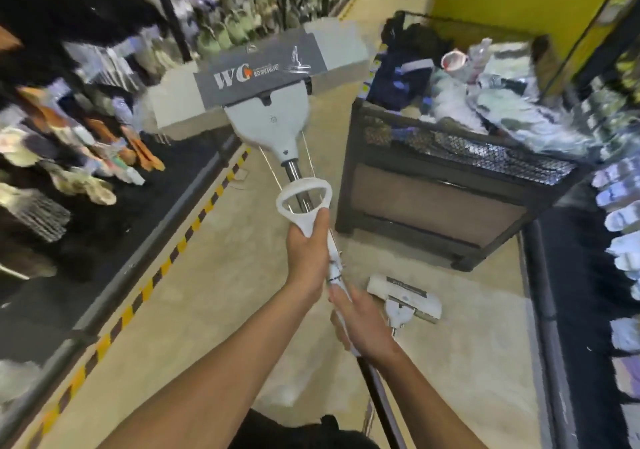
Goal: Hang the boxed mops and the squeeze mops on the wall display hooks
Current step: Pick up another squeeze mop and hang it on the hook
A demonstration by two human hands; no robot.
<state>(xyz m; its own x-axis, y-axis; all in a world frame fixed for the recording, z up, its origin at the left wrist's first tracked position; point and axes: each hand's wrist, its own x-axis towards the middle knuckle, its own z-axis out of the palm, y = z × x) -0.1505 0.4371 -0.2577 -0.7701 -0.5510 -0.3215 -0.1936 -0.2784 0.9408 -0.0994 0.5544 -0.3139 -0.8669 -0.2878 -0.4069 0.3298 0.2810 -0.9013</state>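
Observation:
A squeeze mop (266, 81) points up and away from me, its white sponge head wrapped in a grey "WC" card sleeve. My left hand (308, 251) grips the stem of the white loop-shaped squeeze handle. My right hand (363, 320) is curled round the white shaft lower down, where it meets the black pole. A second squeeze mop (405, 299) lies on the floor just right of my right hand, head toward the cart.
A black mesh cart (450, 158) full of bagged goods stands ahead on the right. Shelves of hanging goods (69, 144) line the left behind a yellow-black striped floor edge (156, 275). More shelving (620, 241) is on the right. Beige aisle floor runs between.

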